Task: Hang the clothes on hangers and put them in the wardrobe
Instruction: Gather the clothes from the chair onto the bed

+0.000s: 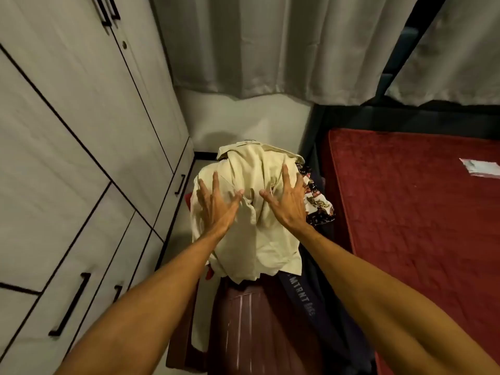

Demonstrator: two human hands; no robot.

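Two hands, left hand (pixel 216 204) and right hand (pixel 288 201), lie at frame centre with fingers splayed wide and straight on the cream garment (pixel 259 239); neither grips anything. That garment tops a heap on the maroon chair (pixel 238 320), lower centre, with a patterned garment (pixel 316 204) at its right edge and a dark lettered garment (pixel 303 301) hanging below.

Risk one: lifting the cream piece likely drags its overlapping neighbours to the floor.

Risk two: the wardrobe (pixel 81 131), left of frame, has its doors closed and no hanger is in view, so a lifted garment has nowhere to go.
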